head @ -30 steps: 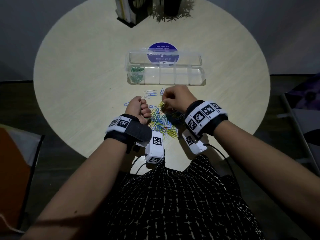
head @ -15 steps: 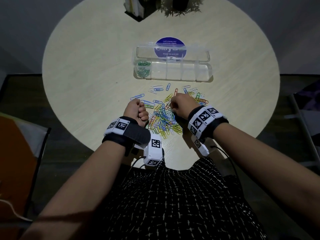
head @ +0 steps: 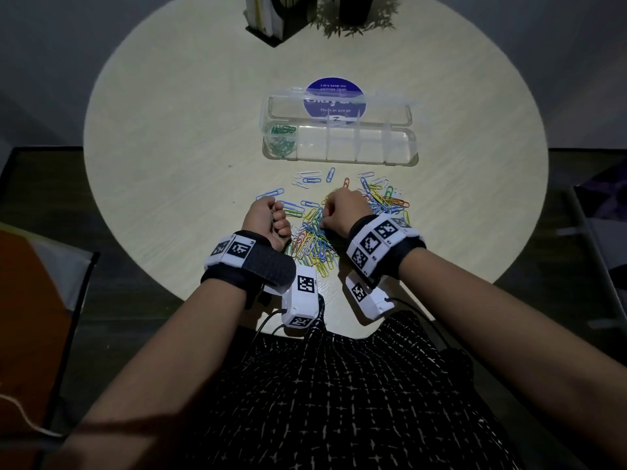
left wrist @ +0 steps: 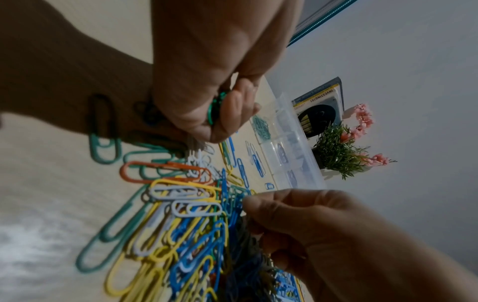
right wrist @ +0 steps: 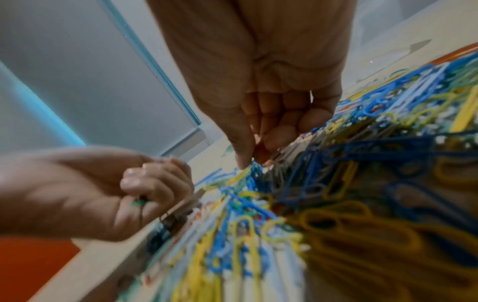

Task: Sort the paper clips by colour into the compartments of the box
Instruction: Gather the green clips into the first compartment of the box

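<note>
So far only greens sit in the box's (head: 339,154) left-end compartment; my left hand (head: 268,220) fists more green clips (left wrist: 216,109), right hand (head: 344,210) pinches into the mixed pile (head: 315,245) at the bench's near edge.

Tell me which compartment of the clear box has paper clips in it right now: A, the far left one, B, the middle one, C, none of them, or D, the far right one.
A: green paper clips lie in the leftmost compartment of the box; the other compartments look empty in the head view.
</note>
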